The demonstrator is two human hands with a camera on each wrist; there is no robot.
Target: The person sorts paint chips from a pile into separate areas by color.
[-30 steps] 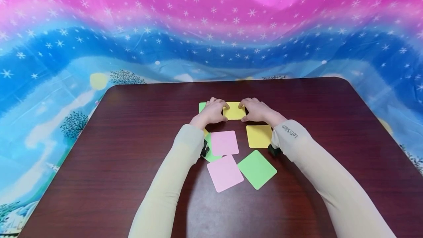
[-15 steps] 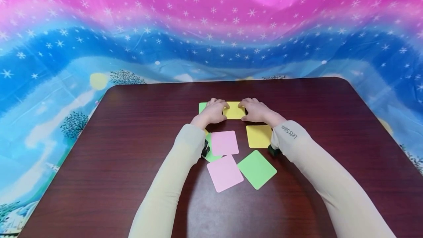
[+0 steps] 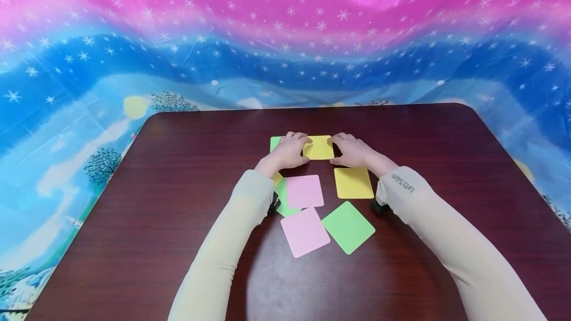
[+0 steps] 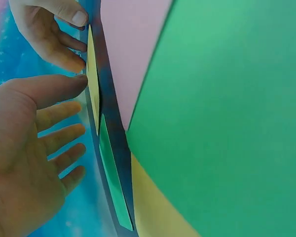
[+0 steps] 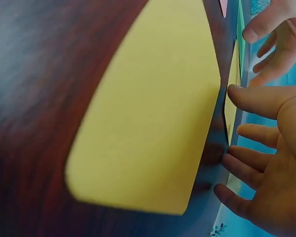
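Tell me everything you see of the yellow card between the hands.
The yellow card is thin and plain, with straight edges and rounded corners where they show, and looks like stiff paper. It lies roughly flat toward the far edge of the dark wooden-looking table, to the right of a green card. The left hand is at its left end, partly hiding it in the head view; the right hand is at its right end. Whether the fingertips press on it is hard to tell.

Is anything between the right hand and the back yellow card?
Nothing I can see. The right hand is at the right edge of the back yellow card; another yellow card lies nearer, not between.
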